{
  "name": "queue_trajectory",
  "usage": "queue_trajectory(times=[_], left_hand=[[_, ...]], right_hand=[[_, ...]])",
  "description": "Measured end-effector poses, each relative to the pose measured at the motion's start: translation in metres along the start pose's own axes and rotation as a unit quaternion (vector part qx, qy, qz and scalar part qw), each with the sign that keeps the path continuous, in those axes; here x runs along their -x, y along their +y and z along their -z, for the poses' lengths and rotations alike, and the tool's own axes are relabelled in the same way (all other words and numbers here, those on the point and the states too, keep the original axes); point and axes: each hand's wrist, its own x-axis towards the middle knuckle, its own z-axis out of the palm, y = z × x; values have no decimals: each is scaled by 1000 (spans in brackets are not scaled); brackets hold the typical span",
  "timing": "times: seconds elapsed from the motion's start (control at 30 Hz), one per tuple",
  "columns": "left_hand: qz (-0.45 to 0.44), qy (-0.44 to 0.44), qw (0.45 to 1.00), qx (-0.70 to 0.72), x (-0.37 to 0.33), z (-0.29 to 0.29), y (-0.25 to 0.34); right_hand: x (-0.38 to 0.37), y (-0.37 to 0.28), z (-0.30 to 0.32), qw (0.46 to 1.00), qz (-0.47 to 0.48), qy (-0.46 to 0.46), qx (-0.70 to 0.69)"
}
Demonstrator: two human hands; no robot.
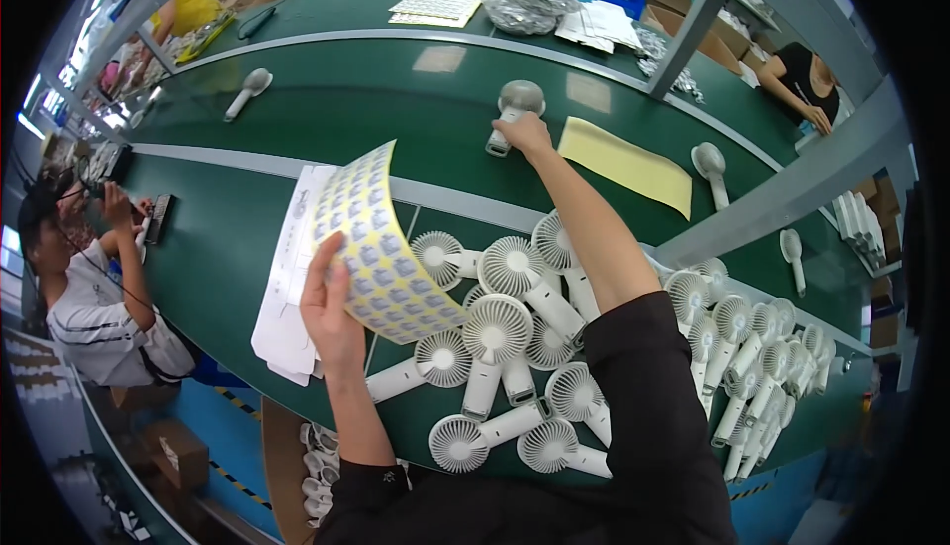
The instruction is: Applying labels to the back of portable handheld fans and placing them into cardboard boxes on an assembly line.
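My left hand [332,313] is closed on the edge of a sheet of stickers [371,238], a curved yellow sheet with rows of small grey-blue labels. Behind that sheet lies a stack of white die-cut card [282,317]. Out on the green conveyor belt, my right hand [524,132] grips the handle of a white handheld fan [522,98] whose head looks greyish and covered. A blank yellow sheet [628,164] lies to the right of that hand. Below my right forearm is a pile of white handheld fans [497,329], their round grilles facing up.
More fans [757,347] crowd the table at the right, past a grey metal post [782,209]. Single fans lie on the belt [396,100]. At left a person [109,298] handles a small item; another person [807,85] sits far right. An open carton [285,466] stands below the table.
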Motion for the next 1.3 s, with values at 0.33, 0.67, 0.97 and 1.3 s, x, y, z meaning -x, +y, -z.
queue_trajectory(times=[0.33,0.67,0.97,1.3], left_hand=[[-25,-31,995,-91,7,4,10],[-19,-182,959,-216,30,-49,40],[205,-367,904,-74,70,-128,29],[285,-396,868,-91,94,-166,26]], right_hand=[[103,-36,78,933,94,-116,-327],[316,-7,154,803,145,-229,-531],[410,22,147,711,51,-285,-640],[419,70,140,637,64,-315,-700]])
